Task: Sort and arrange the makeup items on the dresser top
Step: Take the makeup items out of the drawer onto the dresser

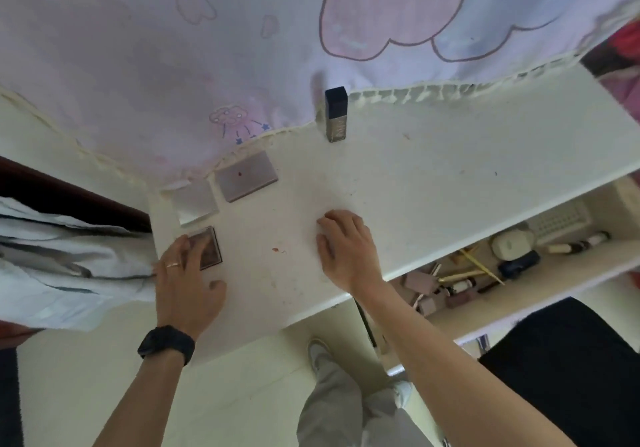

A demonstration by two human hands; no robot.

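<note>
I see the left hand (188, 284) with straight fingers lying on the dark compact (209, 247) at the left of the dresser top (433, 176), not gripping it. The right hand (346, 249) rests on the top, fingers loosely bent, holding nothing. A pale palette (195, 202) lies just behind the compact, and a bottle (336, 114) stands farther back

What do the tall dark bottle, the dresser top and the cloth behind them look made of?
The tall dark bottle: probably glass or hard plastic, its dark cap glossy. The dresser top: smooth white painted or laminated board, matte, lightly stained. The cloth: thin woven fabric, printed pink shapes, fringed hem.
</note>
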